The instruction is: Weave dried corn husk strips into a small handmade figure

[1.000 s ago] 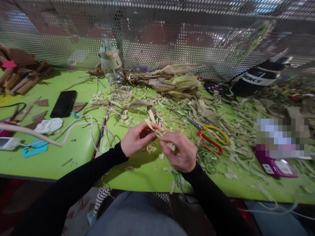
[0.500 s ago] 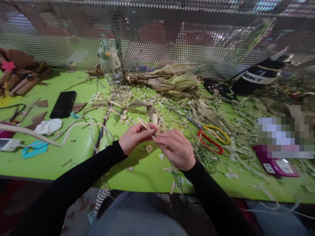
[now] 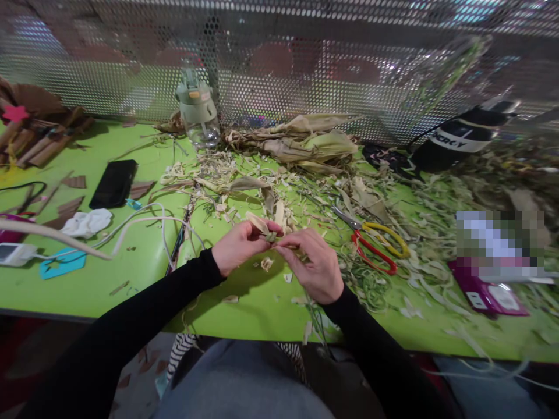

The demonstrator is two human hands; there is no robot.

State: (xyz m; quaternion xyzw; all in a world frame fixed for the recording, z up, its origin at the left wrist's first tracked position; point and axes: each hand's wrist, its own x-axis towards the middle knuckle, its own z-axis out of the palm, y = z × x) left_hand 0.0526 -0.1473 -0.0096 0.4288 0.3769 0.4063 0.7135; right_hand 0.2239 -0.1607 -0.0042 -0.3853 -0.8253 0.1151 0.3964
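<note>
My left hand (image 3: 238,247) and my right hand (image 3: 314,265) meet over the green table (image 3: 131,273), both pinched on one pale strip of dried corn husk (image 3: 259,224). The strip sticks up and to the left from between my left thumb and fingers. My right fingertips press on its other end, right beside the left hand. Loose husk scraps (image 3: 265,263) lie on the table just under my hands.
Red and yellow scissors (image 3: 373,244) lie right of my hands. A pile of whole corn husks (image 3: 305,142) and a bottle (image 3: 196,110) stand by the perforated metal screen. A black phone (image 3: 114,183), cables (image 3: 144,227), white cloth (image 3: 87,222) lie left; a magenta device (image 3: 489,294) right.
The husk strip has been drawn down and folded shorter between my hands. My right hand has turned and shifted slightly up toward the left hand.
</note>
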